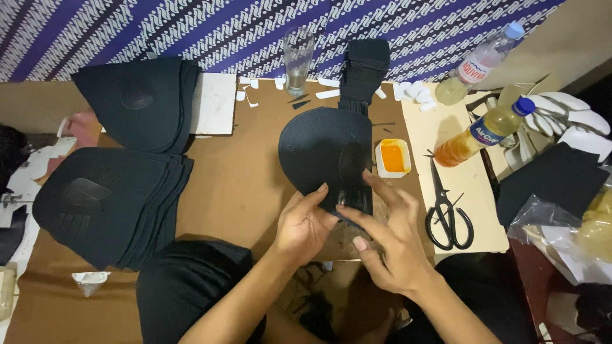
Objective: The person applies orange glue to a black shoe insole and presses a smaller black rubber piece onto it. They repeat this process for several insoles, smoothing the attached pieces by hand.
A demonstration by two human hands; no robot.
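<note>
Black rounded fabric piece (pixel 319 150) lies flat on the brown table (pixel 236 185), its lower edge under both hands — the left hand (pixel 305 226) pinches that edge between thumb and curled fingers (pixel 320 191), while the right hand (pixel 389 239) presses a narrow black strip (pixel 354 175) onto it with fingers spread flat. Just beyond the right fingertips sits a small white tub of orange glue (pixel 393 158), with black scissors (pixel 448 213) lying to their right — a stack of matching black pieces (pixel 111 207) rests well to the left of the left fingers.

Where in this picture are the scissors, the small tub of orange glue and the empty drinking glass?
scissors (pixel 446 213), head view, on the pivot above the black handles.
tub of orange glue (pixel 393 157), head view, on the orange surface.
drinking glass (pixel 298 60), head view, on its clear wall.
</note>
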